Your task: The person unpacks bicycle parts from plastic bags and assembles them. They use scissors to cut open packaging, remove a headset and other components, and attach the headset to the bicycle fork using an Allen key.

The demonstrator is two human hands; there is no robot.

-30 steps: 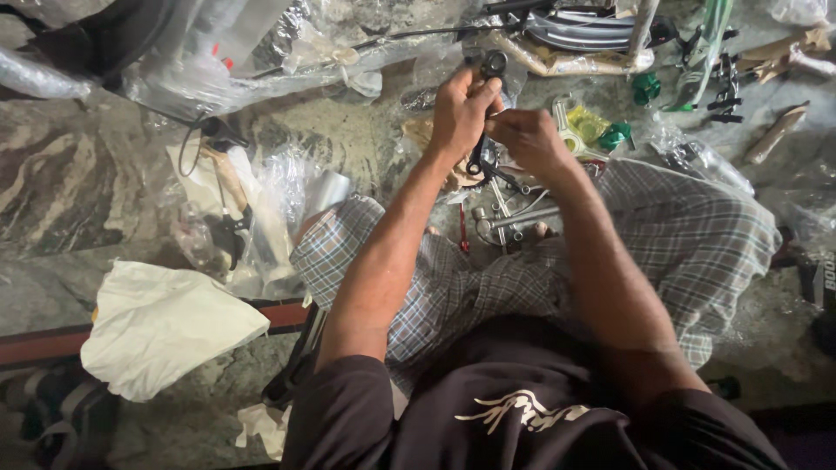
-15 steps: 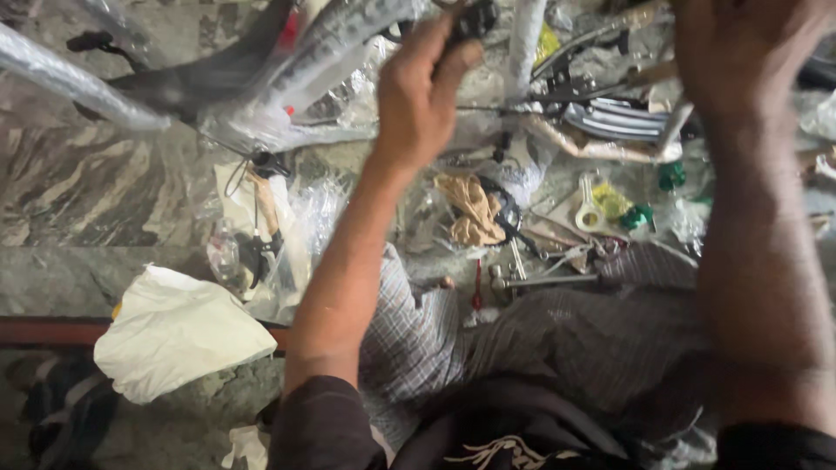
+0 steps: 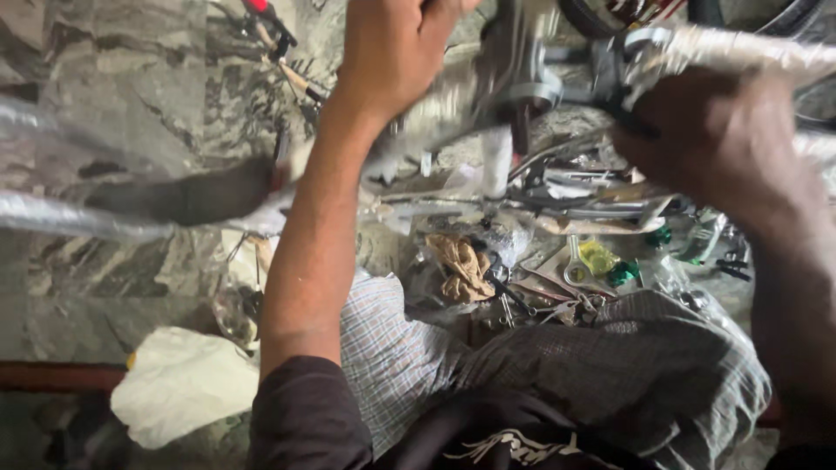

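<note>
Above cluttered floor | wrapped bicycle frame (image 3: 522, 87) | long axis left-right, blurred

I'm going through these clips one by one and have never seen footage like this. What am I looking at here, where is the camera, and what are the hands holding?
There is no machine here: a person works with two bare hands, filmed by one camera worn on the head and looking down, so the arms come in from the bottom. The left hand and the right hand are raised near the top, both gripping a plastic-wrapped metal frame, blurred by motion; it looks like a bicycle part, though I cannot be sure. Below lies a marbled stone floor. On it are scattered small tools, a crumpled tan rag, small green and yellow parts and a white cloth. The checked fabric covers the person's lap.
</note>
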